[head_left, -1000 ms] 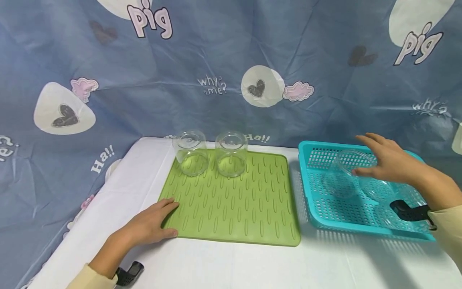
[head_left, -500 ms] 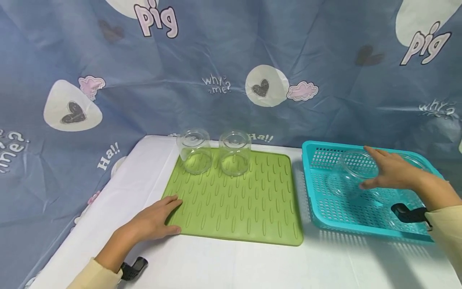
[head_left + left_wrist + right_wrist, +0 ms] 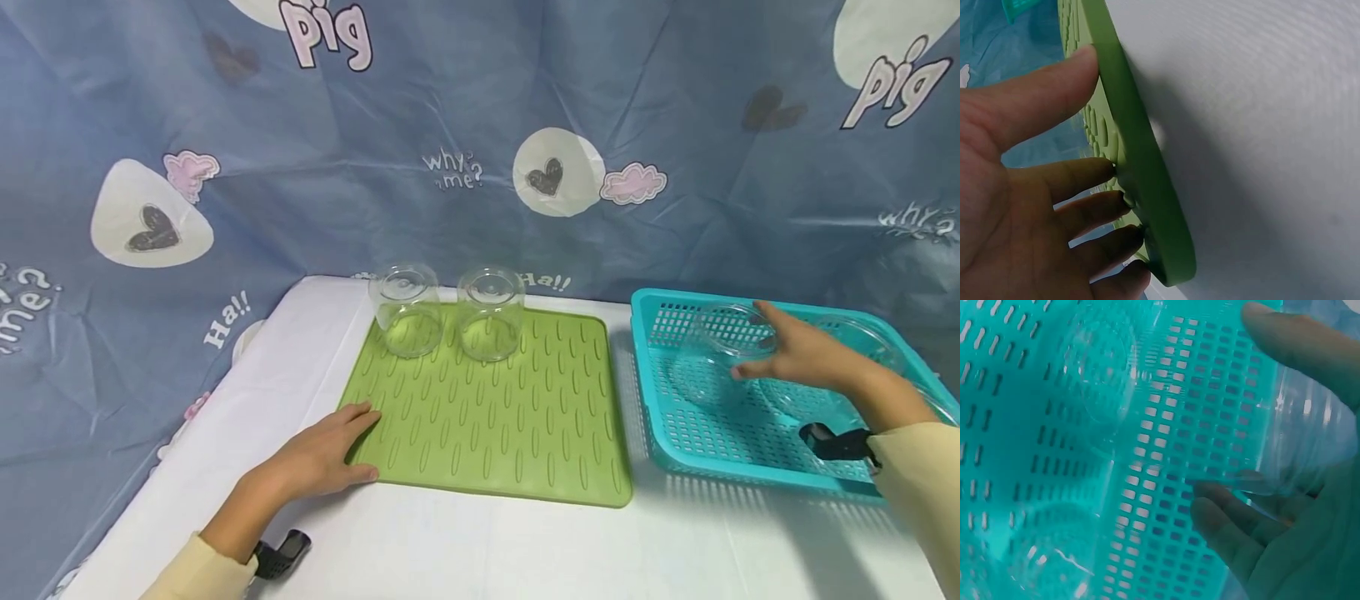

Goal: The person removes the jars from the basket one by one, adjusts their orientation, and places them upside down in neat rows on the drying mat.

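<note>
My left hand [image 3: 322, 454] rests at the near left corner of the green drying mat [image 3: 495, 425]. In the left wrist view its fingers and thumb lie extended over the mat's raised edge [image 3: 1141, 150]. My right hand [image 3: 806, 354] reaches into the turquoise basket [image 3: 750, 473] and grips a clear drinking glass [image 3: 705, 367], thumb on the near side and fingers behind. In the right wrist view this glass [image 3: 1310, 425] shows between thumb and fingers, partly hidden by the hand. Two clear glasses, one on the left [image 3: 408, 321] and one beside it [image 3: 491, 321], stand upside down on the mat.
More clear glasses [image 3: 855, 337] lie in the basket around and under my right forearm. The basket stands right of the mat on a white-covered table [image 3: 540, 546]. A blue patterned cloth [image 3: 480, 100] hangs close behind both.
My right hand has lowered to the glass in the basket and closed around it; the glass has shifted slightly left and up. My left hand stays at the mat's corner. The head view moved slightly.
</note>
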`<action>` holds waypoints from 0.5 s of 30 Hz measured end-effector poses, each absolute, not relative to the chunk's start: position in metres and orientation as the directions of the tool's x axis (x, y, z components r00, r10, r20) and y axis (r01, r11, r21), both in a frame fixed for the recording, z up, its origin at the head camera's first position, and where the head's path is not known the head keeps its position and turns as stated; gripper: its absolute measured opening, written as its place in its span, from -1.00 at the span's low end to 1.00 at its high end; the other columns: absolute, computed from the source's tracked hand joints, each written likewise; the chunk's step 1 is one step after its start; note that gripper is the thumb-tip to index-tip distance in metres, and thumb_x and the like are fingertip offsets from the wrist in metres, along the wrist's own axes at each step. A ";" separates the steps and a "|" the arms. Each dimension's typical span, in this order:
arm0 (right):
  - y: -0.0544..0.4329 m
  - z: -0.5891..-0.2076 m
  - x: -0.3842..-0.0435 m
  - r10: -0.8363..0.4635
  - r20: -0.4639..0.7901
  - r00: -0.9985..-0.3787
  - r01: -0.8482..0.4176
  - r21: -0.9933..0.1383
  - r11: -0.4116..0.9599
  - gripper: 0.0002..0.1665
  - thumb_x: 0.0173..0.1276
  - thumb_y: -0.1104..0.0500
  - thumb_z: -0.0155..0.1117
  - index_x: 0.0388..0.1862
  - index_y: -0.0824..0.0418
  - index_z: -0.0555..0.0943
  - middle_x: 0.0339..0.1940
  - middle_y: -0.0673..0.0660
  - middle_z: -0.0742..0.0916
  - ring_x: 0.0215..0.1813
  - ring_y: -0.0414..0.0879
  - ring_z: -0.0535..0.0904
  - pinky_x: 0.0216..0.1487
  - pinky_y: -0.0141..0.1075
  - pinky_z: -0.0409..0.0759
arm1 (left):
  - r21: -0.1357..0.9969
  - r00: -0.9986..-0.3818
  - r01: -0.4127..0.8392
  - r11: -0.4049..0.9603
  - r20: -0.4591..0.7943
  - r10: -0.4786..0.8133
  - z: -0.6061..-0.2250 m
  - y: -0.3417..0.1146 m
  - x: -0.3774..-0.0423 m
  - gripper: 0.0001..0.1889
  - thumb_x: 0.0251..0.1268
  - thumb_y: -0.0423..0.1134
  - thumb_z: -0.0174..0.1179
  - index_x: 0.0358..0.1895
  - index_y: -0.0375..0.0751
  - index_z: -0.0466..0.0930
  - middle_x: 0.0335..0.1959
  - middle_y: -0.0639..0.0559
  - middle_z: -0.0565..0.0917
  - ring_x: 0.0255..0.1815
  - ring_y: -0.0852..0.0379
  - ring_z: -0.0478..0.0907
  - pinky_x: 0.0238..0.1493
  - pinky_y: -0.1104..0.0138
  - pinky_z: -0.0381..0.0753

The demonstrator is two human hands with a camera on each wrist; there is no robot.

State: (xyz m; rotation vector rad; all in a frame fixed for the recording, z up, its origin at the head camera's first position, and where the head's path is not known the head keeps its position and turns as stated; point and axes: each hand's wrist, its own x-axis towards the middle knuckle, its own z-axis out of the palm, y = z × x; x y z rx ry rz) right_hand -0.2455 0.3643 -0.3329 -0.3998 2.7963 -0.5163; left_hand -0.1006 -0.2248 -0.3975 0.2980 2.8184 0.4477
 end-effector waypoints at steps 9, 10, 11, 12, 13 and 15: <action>0.364 -0.342 -0.247 -0.295 -0.271 -0.916 -0.097 -0.566 0.819 0.46 0.29 -0.04 0.41 0.55 0.28 -0.58 0.46 0.72 0.07 0.40 0.65 0.09 0.07 0.41 0.48 | 0.331 -0.939 0.168 0.929 -0.234 0.253 -0.396 -0.225 -0.104 -0.10 0.11 0.08 0.42 0.46 -0.29 0.29 0.52 -0.29 0.24 0.49 -0.38 0.23 0.38 -0.22 0.37; 0.365 -0.343 -0.246 -0.290 -0.270 -0.918 -0.091 -0.569 0.817 0.47 0.29 -0.04 0.41 0.55 0.28 -0.59 0.47 0.71 0.07 0.41 0.64 0.08 0.08 0.41 0.48 | 0.330 -0.938 0.169 0.929 -0.235 0.254 -0.396 -0.225 -0.104 -0.10 0.11 0.09 0.42 0.46 -0.29 0.29 0.52 -0.29 0.24 0.49 -0.39 0.23 0.37 -0.22 0.38; 0.365 -0.343 -0.246 -0.288 -0.266 -0.920 -0.090 -0.571 0.816 0.47 0.30 -0.05 0.41 0.55 0.28 -0.60 0.47 0.70 0.08 0.41 0.65 0.09 0.09 0.42 0.47 | 0.330 -0.938 0.168 0.929 -0.237 0.254 -0.396 -0.225 -0.104 -0.10 0.11 0.08 0.43 0.46 -0.29 0.29 0.52 -0.29 0.25 0.49 -0.38 0.23 0.38 -0.22 0.38; 0.366 -0.344 -0.245 -0.284 -0.264 -0.922 -0.087 -0.574 0.814 0.47 0.30 -0.05 0.41 0.55 0.28 -0.60 0.47 0.70 0.08 0.41 0.64 0.10 0.09 0.42 0.47 | 0.330 -0.938 0.168 0.929 -0.237 0.253 -0.396 -0.224 -0.104 -0.10 0.10 0.08 0.43 0.46 -0.30 0.29 0.52 -0.29 0.25 0.49 -0.38 0.23 0.37 -0.22 0.38; 0.366 -0.345 -0.245 -0.281 -0.259 -0.924 -0.085 -0.579 0.811 0.47 0.30 -0.05 0.40 0.54 0.28 -0.61 0.48 0.69 0.09 0.40 0.64 0.12 0.09 0.42 0.47 | 0.327 -0.938 0.166 0.930 -0.238 0.251 -0.397 -0.224 -0.104 -0.10 0.10 0.08 0.43 0.45 -0.30 0.30 0.52 -0.29 0.25 0.49 -0.38 0.24 0.37 -0.22 0.38; 0.367 -0.346 -0.244 -0.273 -0.248 -0.929 -0.083 -0.580 0.810 0.45 0.32 -0.05 0.39 0.55 0.29 -0.59 0.48 0.67 0.12 0.39 0.62 0.18 0.08 0.39 0.49 | 0.329 -0.938 0.163 0.930 -0.239 0.249 -0.397 -0.224 -0.105 -0.10 0.10 0.08 0.43 0.45 -0.30 0.30 0.51 -0.29 0.25 0.49 -0.38 0.24 0.37 -0.22 0.39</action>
